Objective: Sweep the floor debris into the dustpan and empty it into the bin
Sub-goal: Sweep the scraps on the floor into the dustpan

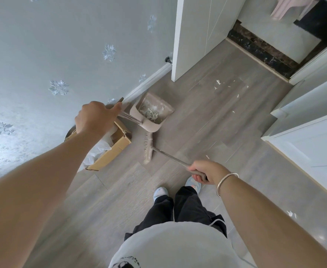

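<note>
My left hand [95,117] grips the long handle of a beige dustpan [153,111]. The pan hangs just beyond a cardboard box bin [112,151] lined with white plastic, and pale shreds of debris lie inside it. My right hand [203,171] grips the grey handle of a broom. The beige broom head [148,147] is below the pan, beside the box, and looks blurred. White scraps of debris [218,83] are scattered on the grey wood floor farther ahead, and one scrap [207,156] lies near my right hand.
A patterned grey wall [43,55] runs along the left with a white baseboard. A white door [193,35] stands open ahead, with a dark stone threshold [255,49] beyond. White cabinets [313,113] line the right. My feet in slippers [160,192] are below.
</note>
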Motion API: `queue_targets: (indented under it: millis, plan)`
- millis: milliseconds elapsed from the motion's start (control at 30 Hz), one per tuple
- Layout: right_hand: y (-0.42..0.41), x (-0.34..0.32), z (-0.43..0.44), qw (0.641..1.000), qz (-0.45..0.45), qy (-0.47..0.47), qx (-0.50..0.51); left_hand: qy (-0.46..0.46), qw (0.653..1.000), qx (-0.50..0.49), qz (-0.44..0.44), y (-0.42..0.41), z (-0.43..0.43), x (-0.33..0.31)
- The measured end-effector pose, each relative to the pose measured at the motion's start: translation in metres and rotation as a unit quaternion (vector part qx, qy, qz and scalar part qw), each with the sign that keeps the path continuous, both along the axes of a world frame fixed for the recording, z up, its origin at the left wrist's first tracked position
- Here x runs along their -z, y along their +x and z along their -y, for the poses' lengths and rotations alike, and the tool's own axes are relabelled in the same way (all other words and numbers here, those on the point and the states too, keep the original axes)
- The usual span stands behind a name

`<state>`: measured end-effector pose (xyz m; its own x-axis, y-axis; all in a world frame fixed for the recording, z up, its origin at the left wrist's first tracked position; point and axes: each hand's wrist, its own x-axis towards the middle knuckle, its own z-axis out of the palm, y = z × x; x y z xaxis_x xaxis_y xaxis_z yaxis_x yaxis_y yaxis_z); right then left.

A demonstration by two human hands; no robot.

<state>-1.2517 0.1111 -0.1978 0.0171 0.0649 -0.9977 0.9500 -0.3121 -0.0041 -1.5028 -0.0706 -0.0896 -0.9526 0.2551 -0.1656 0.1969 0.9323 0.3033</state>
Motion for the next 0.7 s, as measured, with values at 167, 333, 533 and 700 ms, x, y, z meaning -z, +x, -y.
queue_targets:
  millis: [167, 333, 533, 700]
  plan:
    - [0.055, -0.002, -0.022, 0.998, 0.04, 0.008, 0.05, -0.001, 1.0, 0.014, 0.015, 0.008, -0.009, 0.004]
    - [0.141, -0.017, -0.043, 0.99, 0.082, 0.035, 0.11, -0.01, 0.999, 0.044, 0.031, 0.034, -0.035, 0.012]
    - [0.226, -0.031, -0.069, 0.979, 0.108, 0.083, 0.152, -0.024, 0.998, 0.059, 0.017, 0.07, -0.057, 0.018]
    - [0.273, -0.039, -0.098, 0.98, 0.063, 0.112, 0.151, -0.03, 0.997, 0.067, 0.032, 0.127, -0.072, 0.024]
